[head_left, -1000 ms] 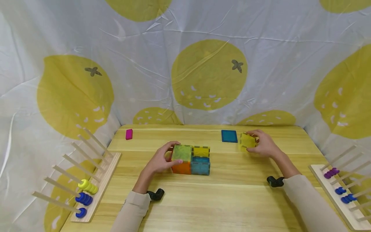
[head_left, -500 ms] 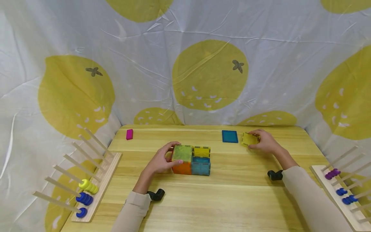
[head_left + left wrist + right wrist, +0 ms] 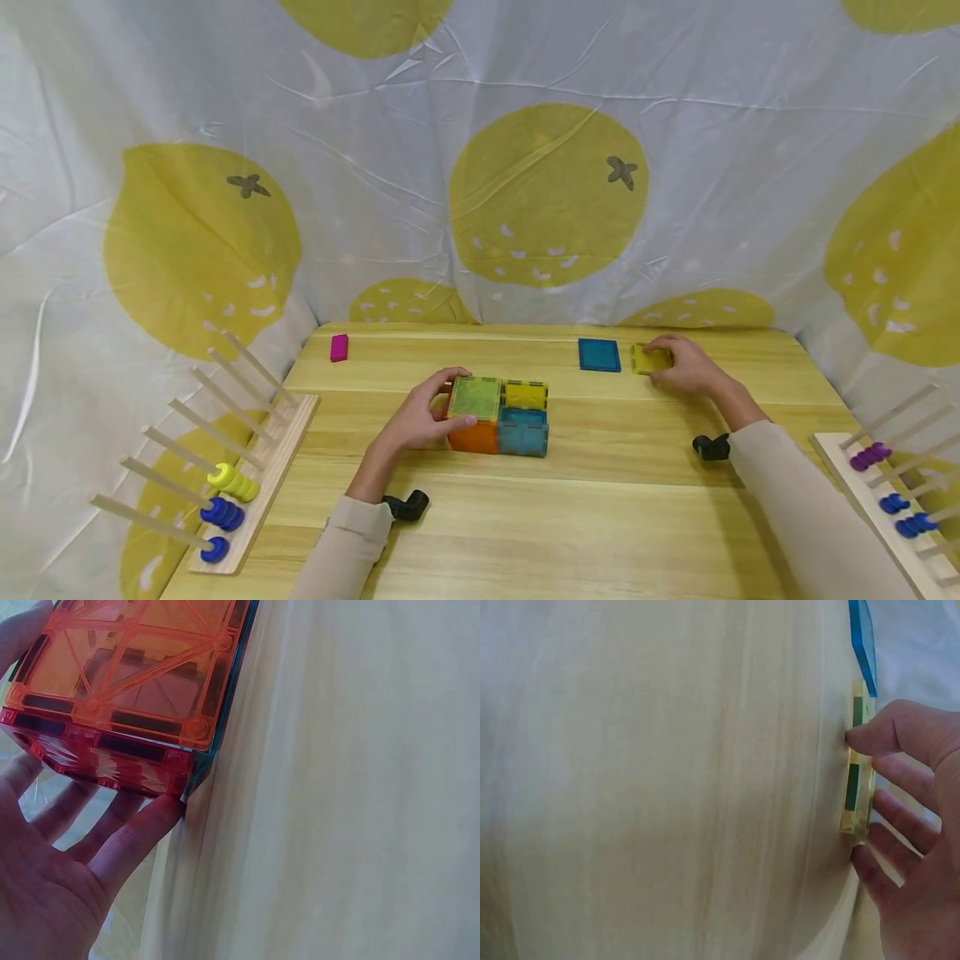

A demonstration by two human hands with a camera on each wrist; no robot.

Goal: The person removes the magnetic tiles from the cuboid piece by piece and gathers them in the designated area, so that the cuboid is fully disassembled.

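My left hand (image 3: 416, 417) grips the left end of a box of see-through magnetic tiles, thumb at the front top edge and fingers behind. That end has an orange tile (image 3: 474, 438) in front and a yellow-green tile (image 3: 476, 398) on top; a red side (image 3: 105, 754) shows in the left wrist view. To its right stand a light blue tile (image 3: 522, 440) and an upright yellow tile (image 3: 527, 395). At the back right, my right hand (image 3: 693, 367) holds a yellow square magnetic tile (image 3: 647, 360) by its edges, low at the tabletop. Its right part is hidden by the fingers.
A teal square tile (image 3: 598, 355) lies just left of the held one. A magenta block (image 3: 339, 347) sits at the back left. Wooden peg racks with rings flank the table, one at left (image 3: 258, 483) and one at right (image 3: 862, 492). A lemon-print curtain (image 3: 547, 75) hangs behind.
The yellow tile in my right hand has gone from tilted to nearly flat at the tabletop, the hand settling with it. My left hand keeps its grip on the box.
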